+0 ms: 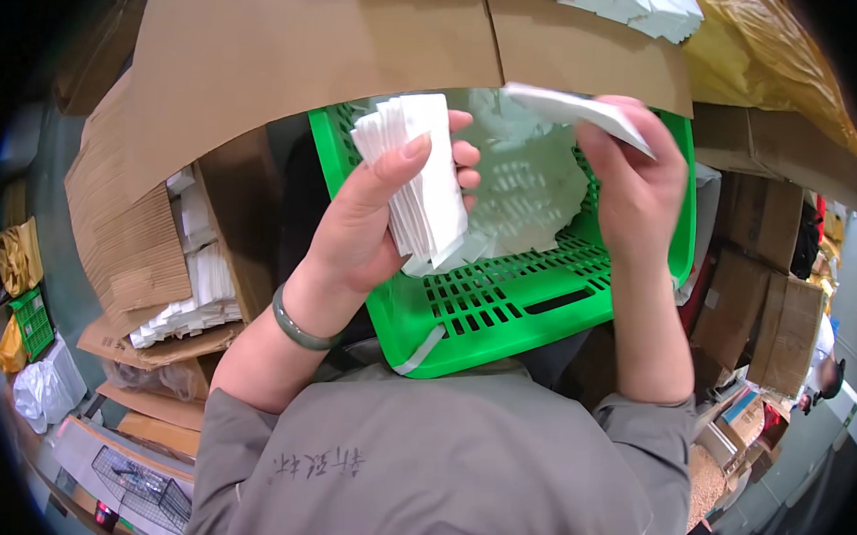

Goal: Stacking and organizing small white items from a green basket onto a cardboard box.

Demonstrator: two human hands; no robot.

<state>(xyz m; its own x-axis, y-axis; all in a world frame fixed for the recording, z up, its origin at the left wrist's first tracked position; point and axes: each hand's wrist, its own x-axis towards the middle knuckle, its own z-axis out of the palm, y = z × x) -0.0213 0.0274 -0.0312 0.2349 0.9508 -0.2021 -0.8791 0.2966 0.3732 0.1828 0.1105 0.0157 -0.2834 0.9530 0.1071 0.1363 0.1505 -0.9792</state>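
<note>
My left hand (378, 212) grips a thick stack of flat white paper pieces (419, 175), thumb pressed on top, held over a green slotted plastic crate (504, 310). A dark green bangle (299, 330) circles that wrist. My right hand (637, 177) pinches a single flat white paper piece (577, 111) above the crate's right side. Inside the crate lies a clear plastic bag (525, 190) with white pieces showing through it.
A large cardboard box (295, 47) with open flaps stands behind the crate. At the left, more white paper bundles (195, 284) fill a cardboard box. Stacked cartons (766, 305) stand at the right, a yellow plastic bag (779, 53) lies top right, and another person (825, 371) is far right.
</note>
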